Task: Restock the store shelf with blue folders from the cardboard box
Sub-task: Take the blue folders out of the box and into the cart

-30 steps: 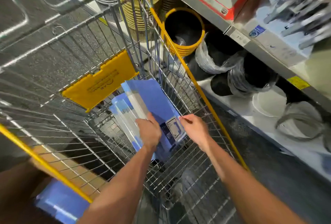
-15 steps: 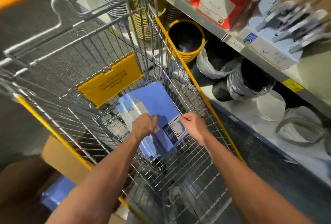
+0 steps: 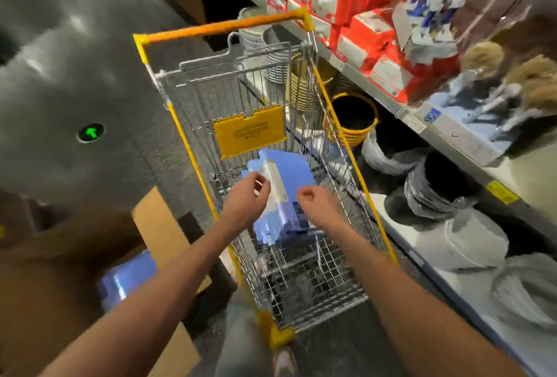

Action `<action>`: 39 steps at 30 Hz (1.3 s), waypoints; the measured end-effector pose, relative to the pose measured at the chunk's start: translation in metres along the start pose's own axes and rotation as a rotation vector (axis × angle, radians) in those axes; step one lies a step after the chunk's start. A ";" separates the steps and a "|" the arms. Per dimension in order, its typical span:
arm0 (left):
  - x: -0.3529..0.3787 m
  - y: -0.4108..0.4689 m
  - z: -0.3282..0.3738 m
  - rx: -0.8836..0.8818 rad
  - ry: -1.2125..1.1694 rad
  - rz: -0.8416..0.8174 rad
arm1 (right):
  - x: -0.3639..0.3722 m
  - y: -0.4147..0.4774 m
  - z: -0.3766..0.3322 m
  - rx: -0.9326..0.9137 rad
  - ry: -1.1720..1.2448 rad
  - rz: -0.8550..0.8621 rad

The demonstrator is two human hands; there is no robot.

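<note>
Folders: in cart, far end.
Left hand: lifted off folders, loosely curled, empty.
Right hand: likewise.

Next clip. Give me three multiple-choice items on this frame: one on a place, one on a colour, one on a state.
1. The blue folders by the yellow flap lie: A in the wire cart; B on the shelf; C on the floor.
2. The cart's handle is: A green; B orange; C black.
3. The cardboard box is: A taped shut; B crushed flat; C open, spare folders inside.
Key: 1 A, they rest on the basket's wire; 2 B, the far bar is orange; 3 C, a flap stands up and blue shows inside.
</note>
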State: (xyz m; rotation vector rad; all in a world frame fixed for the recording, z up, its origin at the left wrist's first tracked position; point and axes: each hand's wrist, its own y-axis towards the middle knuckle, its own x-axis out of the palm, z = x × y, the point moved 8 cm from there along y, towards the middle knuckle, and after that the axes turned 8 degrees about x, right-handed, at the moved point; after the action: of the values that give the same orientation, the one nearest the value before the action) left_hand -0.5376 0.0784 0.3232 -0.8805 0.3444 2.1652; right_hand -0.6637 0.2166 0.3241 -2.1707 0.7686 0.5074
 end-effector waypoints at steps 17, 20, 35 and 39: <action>-0.154 -0.298 -0.083 -0.332 0.086 0.343 | 0.205 -0.191 -0.090 -0.389 -0.184 -0.419; -0.176 -0.349 -0.124 -0.443 0.069 0.382 | 0.263 -0.225 -0.103 -0.401 -0.224 -0.524; -0.231 -0.478 -0.381 -0.803 -0.289 0.442 | 0.556 -0.245 -0.114 -0.274 -0.692 -0.666; -0.230 -0.474 -0.424 -0.846 -0.349 0.357 | 0.587 -0.227 -0.111 -0.184 -0.686 -0.648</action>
State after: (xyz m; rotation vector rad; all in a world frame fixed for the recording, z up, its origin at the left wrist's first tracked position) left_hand 0.1256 0.0638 0.1893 -0.8809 -0.6911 2.7808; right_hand -0.0664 0.0387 0.1805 -2.0420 -0.3538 0.9120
